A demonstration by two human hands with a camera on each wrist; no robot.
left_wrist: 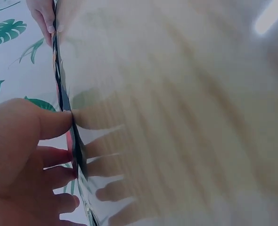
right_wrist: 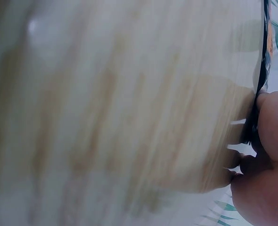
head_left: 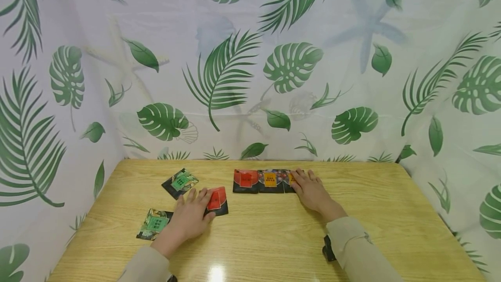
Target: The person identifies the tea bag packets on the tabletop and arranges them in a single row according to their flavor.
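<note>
A flat packet (head_left: pixel 217 201) with a red label and black lower part lies under the fingers of my left hand (head_left: pixel 192 216). In the left wrist view, the thumb (left_wrist: pixel 54 123) touches its near edge while the other fingers reach over it. My right hand (head_left: pixel 313 190) rests on the right end of a row, its fingers covering part of an orange-labelled packet (head_left: pixel 288 181). Beside that one lies another orange-labelled packet (head_left: pixel 270 180), then a red-labelled packet (head_left: pixel 245 180) at the row's left end. In the right wrist view, the right hand (right_wrist: pixel 271 136) meets the packet's dark edge.
Two green-labelled packets lie left of the left hand: one tilted packet (head_left: pixel 180 182) farther back and one nearer packet (head_left: pixel 154 224), partly behind the forearm. The wooden table (head_left: pixel 266 243) ends at a leaf-patterned cloth (head_left: pixel 242 82) behind and at both sides.
</note>
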